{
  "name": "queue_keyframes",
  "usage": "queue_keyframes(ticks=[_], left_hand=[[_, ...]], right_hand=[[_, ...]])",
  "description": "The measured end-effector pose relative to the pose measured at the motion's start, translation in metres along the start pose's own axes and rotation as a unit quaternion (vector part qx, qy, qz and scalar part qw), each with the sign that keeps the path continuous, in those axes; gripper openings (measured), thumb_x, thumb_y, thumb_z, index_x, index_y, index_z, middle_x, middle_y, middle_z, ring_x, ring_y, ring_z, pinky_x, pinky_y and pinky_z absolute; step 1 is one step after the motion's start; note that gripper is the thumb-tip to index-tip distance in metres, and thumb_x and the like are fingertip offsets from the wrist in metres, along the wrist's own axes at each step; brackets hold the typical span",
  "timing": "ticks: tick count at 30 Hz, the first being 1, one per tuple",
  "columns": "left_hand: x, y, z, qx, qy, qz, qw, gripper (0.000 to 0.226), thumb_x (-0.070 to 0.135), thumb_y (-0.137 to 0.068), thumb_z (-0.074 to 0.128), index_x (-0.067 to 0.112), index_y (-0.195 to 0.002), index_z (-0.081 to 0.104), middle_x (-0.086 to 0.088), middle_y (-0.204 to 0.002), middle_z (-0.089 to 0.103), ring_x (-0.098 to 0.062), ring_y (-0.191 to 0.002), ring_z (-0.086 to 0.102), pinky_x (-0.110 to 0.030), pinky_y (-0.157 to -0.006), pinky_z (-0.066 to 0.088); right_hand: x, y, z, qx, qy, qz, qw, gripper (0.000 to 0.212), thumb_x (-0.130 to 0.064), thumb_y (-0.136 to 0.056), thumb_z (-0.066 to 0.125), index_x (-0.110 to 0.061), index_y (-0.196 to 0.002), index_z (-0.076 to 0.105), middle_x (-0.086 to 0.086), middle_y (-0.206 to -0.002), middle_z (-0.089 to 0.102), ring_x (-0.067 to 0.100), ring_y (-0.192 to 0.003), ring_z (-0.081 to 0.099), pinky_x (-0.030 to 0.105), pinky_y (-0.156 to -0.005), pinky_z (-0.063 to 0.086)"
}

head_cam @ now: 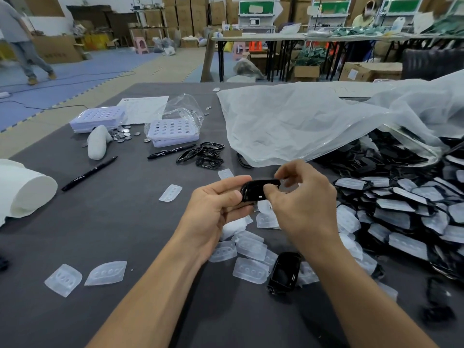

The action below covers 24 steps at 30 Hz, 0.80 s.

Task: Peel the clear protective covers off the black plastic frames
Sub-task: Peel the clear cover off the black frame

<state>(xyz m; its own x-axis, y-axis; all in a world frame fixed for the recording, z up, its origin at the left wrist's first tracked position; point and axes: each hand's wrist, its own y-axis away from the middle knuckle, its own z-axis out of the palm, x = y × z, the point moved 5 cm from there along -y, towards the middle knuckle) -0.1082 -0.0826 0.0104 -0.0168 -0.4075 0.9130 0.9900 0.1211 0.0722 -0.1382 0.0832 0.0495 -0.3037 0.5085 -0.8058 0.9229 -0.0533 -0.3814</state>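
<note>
A white roll (25, 189) lies at the left edge of the grey table (113, 234), cut off by the border. Beside it is a pen (89, 173), and nearer the viewer two peeled covers (64, 279) lie flat. Farther back stand two pale trays (98, 118) with small shiny discs (123, 134) between them, too small to identify. A few bare frames (206, 155) are tangled near the table's middle.

The left hand (216, 209) grips the left end of a black frame (258, 189), held above the table, with fingers curled under it. The right hand (303, 197) pinches the frame's right end between thumb and fingertips. That hand hides the end, so whether a cover still clings there cannot be told. More covers are scattered under both wrists, partly hidden, around a second frame (285, 271).

On the right, a clear bag (313, 121) drapes over a heap (401, 197) of covered frames that runs off the edge, blurred at its near corner.
</note>
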Motion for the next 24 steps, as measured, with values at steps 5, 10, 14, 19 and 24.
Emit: queue_keyframes(ticks=[5, 10, 14, 19, 24], left_hand=[[0.004, 0.003, 0.002, -0.016, -0.014, 0.027, 0.999, 0.038, -0.009, -0.087, 0.061, 0.019, -0.094, 0.085, -0.01, -0.103, 0.08, -0.019, -0.094, 0.077, -0.024, -0.078, 0.061], [-0.003, 0.004, -0.001, 0.047, -0.063, -0.021, 0.997, 0.025, 0.029, -0.085, 0.072, 0.012, -0.099, 0.083, -0.011, -0.103, 0.08, -0.025, -0.1, 0.077, -0.029, -0.071, 0.062], [-0.008, 0.004, 0.001, 0.043, -0.034, -0.052, 0.997, 0.022, 0.019, -0.099, 0.064, 0.005, -0.11, 0.077, -0.019, -0.106, 0.078, -0.03, -0.096, 0.078, -0.027, -0.069, 0.061], [-0.004, 0.003, -0.002, 0.047, 0.064, -0.04, 0.996, 0.02, 0.0, -0.094, 0.064, 0.005, -0.11, 0.074, -0.018, -0.098, 0.079, -0.026, -0.083, 0.079, -0.027, -0.072, 0.062], [0.004, 0.004, -0.005, 0.098, -0.04, 0.06, 0.993, 0.03, -0.01, -0.092, 0.066, 0.017, -0.094, 0.08, -0.011, -0.091, 0.08, -0.02, -0.079, 0.076, -0.024, -0.068, 0.062]], right_hand=[[0.01, -0.004, 0.012, -0.124, -0.177, 0.077, 0.973, 0.021, -0.003, -0.089, 0.071, -0.024, -0.084, 0.071, 0.005, -0.068, 0.073, 0.02, -0.057, 0.071, 0.045, -0.065, 0.062], [0.005, 0.001, 0.006, -0.054, -0.105, -0.084, 0.989, 0.03, 0.002, -0.082, 0.077, -0.027, -0.077, 0.078, -0.011, -0.069, 0.073, 0.007, -0.061, 0.068, 0.021, -0.059, 0.054], [-0.008, 0.011, 0.008, -0.033, -0.063, -0.213, 0.975, 0.031, 0.007, -0.075, 0.08, -0.021, -0.087, 0.081, -0.019, -0.086, 0.076, -0.001, -0.081, 0.072, 0.012, -0.076, 0.054], [0.0, 0.008, 0.014, -0.079, -0.144, -0.07, 0.984, 0.046, 0.011, -0.078, 0.073, -0.027, -0.103, 0.079, -0.014, -0.088, 0.078, 0.004, -0.083, 0.075, 0.015, -0.073, 0.057], [0.018, 0.02, 0.052, -0.267, -0.396, 0.233, 0.847, 0.052, 0.028, -0.086, 0.042, -0.006, -0.107, 0.075, 0.017, -0.101, 0.078, 0.024, -0.091, 0.077, 0.03, -0.076, 0.063]])
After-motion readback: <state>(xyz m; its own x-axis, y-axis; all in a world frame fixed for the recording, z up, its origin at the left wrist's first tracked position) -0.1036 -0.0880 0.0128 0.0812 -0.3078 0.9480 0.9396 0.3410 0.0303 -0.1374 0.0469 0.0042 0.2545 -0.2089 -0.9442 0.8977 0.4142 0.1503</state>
